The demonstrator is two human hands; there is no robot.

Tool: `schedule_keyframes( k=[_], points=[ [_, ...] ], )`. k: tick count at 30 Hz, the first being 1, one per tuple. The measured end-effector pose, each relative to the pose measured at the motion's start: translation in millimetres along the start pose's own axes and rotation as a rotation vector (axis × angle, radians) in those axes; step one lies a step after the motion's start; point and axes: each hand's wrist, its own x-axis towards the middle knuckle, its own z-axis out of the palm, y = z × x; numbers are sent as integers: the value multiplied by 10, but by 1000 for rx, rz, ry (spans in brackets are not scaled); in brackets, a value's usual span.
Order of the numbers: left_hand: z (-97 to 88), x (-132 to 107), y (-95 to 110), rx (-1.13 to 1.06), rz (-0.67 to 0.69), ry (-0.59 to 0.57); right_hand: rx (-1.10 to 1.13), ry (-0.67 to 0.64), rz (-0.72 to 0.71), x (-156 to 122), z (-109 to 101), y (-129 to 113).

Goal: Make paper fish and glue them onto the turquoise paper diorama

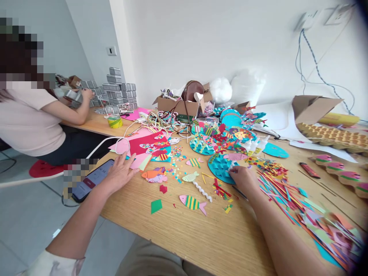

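Note:
My left hand (122, 172) lies flat with fingers spread, touching the table beside stacked pink and red paper (143, 143) and a phone (93, 182). My right hand (244, 178) has its fingers pinched together at the edge of a blue disc with raised wavy strips (220, 170). A small white piece shows by those fingertips; whether they grip it is hard to see. Close by lie a pink-purple paper fish (235, 156), a pale green fish (190, 176), a white wavy strip (202, 191) and a green-and-yellow striped fish (193, 203).
Paper strips (283, 195) and scraps cover the right side, with a red cutter (309, 170) and egg trays (333, 136) beyond. Glue bottles (255, 145) stand behind the disc. A cardboard box (178, 107) is at the back. Another person (31, 119) sits at left, handling grey boxes.

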Motion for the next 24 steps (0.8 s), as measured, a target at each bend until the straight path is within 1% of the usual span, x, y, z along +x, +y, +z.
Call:
schedule_keyframes(
  k=[3,5,7,9,14,16,18,20,22,24],
  points=[
    [-69,23,109,-33,24,24,0,-2,0,-3,-5,-2],
    [-114,-2,189,-62,58,63,-2,-2,-1,-5,-9,-2],
    [-135,-43,228,-79,81,98,-3,-3,-4,-5,-11,-2],
    [-125,-76,202,-80,76,101,-5,-4,-9,-3,-10,0],
    [-43,-29,32,-66,-28,21,-4,-1,-12,-5,-5,3],
    [-49,2,52,-119,-30,6,-3,-5,-13,-12,-9,3],
    [-109,-12,168,-215,21,28,-3,-3,-17,-21,-17,-1],
    [-229,-93,366,-298,117,74,-4,-1,-26,-31,-27,-6],
    [-400,-227,613,-340,238,57,-4,-2,-35,-41,-37,-14],
    [-590,-367,863,-365,352,-2,-2,-5,-37,-50,-45,-23]
  ],
)
